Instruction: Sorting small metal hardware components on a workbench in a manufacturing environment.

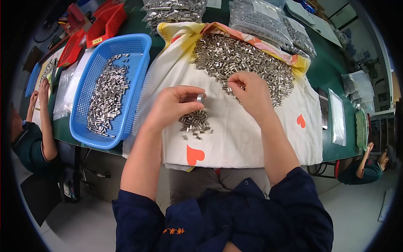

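My left hand [173,102] holds a short, shiny metal ring [200,98] between thumb and fingers. Beneath it, a small heap of metal sleeves [195,123] lies on the white cloth [235,138], with a few loose pieces at its near side. Over the near edge of a large pile of small cylindrical metal sleeves [235,56], my right hand [253,93] has its thumb and forefinger closed in a pinch. Whatever lies between those fingertips is too small to tell.
A blue basket [140,80] of metal sleeves stands left of the cloth. Bags of metal parts [258,19] line the back of the green table [315,80]. Red bins [105,23] sit at the far left. A person [35,134] works at left, another [365,168] at right.
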Tool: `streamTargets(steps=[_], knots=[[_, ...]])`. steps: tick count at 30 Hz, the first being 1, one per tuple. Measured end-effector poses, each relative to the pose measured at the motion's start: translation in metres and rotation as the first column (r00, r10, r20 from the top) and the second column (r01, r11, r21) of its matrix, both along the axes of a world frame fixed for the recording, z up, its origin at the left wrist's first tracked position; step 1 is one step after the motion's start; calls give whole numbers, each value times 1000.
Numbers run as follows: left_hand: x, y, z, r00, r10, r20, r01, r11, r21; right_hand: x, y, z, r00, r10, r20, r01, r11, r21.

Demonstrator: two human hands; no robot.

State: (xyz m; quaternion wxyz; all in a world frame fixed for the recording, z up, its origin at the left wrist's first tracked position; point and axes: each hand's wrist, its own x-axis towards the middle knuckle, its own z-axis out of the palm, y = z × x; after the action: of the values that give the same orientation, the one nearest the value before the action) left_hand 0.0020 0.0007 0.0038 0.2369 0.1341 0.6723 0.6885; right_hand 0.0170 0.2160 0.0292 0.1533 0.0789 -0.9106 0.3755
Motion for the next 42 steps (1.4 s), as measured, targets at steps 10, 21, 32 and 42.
streamTargets(steps=[10,21,32,42], knots=[[-2,2,-1,1000,-6,0,6,1000,16,4,-6,-13,999,48,22,-53,873,485],[-1,2,-2,1000,19,-7,-18,994,112,18,-37,-7,972,220,85,-186,935,-303],[0,2,-1,999,47,16,-49,993,108,18,-33,-8,972,225,63,-209,958,-195],[-1,2,-2,1000,10,-14,-10,1000,7,-1,3,-5,1000,29,11,-31,973,231]])
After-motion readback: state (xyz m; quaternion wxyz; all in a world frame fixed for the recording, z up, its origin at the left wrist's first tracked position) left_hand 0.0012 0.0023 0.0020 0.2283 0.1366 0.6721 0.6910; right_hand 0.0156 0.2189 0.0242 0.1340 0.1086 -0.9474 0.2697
